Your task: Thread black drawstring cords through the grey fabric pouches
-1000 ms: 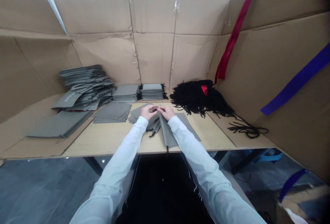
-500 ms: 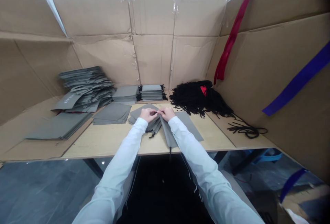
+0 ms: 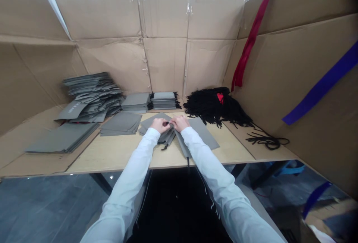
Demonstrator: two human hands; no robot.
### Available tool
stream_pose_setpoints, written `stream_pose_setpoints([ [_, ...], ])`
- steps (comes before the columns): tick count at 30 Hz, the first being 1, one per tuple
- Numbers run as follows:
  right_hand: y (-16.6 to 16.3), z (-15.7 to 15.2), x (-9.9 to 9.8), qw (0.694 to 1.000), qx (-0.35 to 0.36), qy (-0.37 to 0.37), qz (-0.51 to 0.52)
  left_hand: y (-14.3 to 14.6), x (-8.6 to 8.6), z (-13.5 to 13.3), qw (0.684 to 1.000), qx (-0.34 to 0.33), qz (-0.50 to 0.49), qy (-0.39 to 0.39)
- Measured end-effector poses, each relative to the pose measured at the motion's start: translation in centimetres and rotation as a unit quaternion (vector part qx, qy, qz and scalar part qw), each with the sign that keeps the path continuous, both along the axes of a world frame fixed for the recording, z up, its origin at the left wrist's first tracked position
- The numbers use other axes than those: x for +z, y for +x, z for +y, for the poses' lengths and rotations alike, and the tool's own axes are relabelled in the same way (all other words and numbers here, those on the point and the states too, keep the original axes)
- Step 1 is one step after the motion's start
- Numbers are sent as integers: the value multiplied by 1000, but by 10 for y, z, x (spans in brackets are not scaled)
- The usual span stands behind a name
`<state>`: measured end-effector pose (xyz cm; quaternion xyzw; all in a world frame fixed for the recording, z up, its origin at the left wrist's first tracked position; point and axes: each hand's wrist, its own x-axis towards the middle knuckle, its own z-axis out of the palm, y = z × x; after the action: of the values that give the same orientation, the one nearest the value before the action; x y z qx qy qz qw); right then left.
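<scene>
My left hand (image 3: 160, 125) and my right hand (image 3: 180, 123) meet fingertip to fingertip over a flat grey paper bag (image 3: 201, 133) lying on the wooden table (image 3: 117, 153). Both hands are closed in a pinch on a short piece of black cord (image 3: 167, 124) at the bag's top edge. More grey bags (image 3: 151, 122) are fanned out under my left hand, with black cord ends (image 3: 165, 145) sticking out below them. Both arms are in white sleeves.
Stacks of flat grey bags (image 3: 92, 94) lie at the left and back of the table, with a neat pile (image 3: 165, 100) at the back. A heap of black cords (image 3: 218, 107) sits at the back right. Cardboard walls (image 3: 167, 30) enclose the table, with a red strap (image 3: 248, 41) and a purple strap (image 3: 321, 86).
My hands have stayed together on the cord at the bag's top edge. The bag under my right hand has shifted slightly; the view has barely moved.
</scene>
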<state>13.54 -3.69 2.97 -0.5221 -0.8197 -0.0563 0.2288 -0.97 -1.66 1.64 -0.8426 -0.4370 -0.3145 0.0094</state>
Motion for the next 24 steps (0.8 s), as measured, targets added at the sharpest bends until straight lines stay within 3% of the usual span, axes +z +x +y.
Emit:
stream_pose_setpoints([
  [7,-2,1,-1,1000,9,11,3,1,-1,-2,999,29,-25,-2],
  [11,5,2,-2,1000,-1,-3,16,3,-4,-2,993,26,-111,-29],
  [15,9,1,-3,999,-11,-5,36,3,-5,-1,978,24,-183,-95],
  [19,8,3,-5,998,-26,-1,54,3,-8,3,960,-52,-199,-191],
  [24,10,9,-7,996,-22,6,82,7,-10,8,910,-81,-300,-275],
])
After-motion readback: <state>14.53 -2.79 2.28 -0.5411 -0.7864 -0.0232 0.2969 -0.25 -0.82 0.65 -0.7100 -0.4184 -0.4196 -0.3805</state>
